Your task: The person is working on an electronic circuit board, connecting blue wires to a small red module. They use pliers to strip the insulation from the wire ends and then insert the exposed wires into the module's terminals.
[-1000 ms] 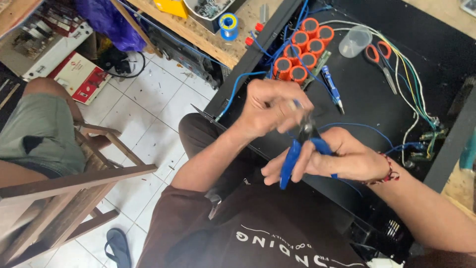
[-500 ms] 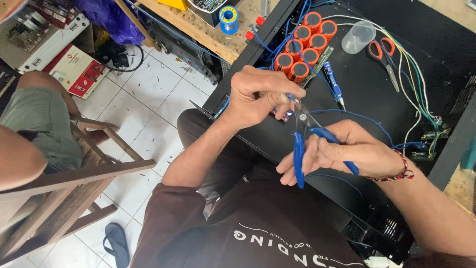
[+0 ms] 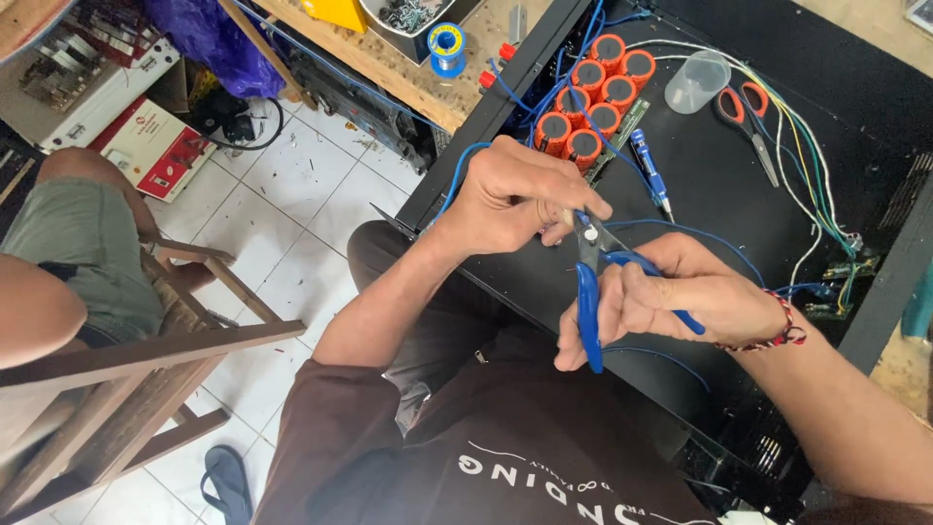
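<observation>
My right hand (image 3: 680,297) grips blue-handled cutting pliers (image 3: 589,292), jaws pointing up toward my left hand. My left hand (image 3: 515,194) pinches the end of a thin blue wire (image 3: 466,160) right at the plier jaws. Both hands hover over a black metal chassis (image 3: 719,165) on my lap and the bench. A cluster of orange cylindrical capacitors (image 3: 593,92) sits at the chassis's far edge, with blue wires running from it.
On the chassis lie a blue screwdriver (image 3: 649,175), orange-handled scissors (image 3: 748,112), a clear plastic cup (image 3: 698,83) and a bundle of coloured wires (image 3: 807,185). A solder spool (image 3: 446,44) rests on the wooden bench. Another person sits on a wooden chair (image 3: 126,369) at left.
My hands and the pliers have shifted slightly; the plier handles have spread a bit and the jaws sit closer to my left fingertips holding the wire.
</observation>
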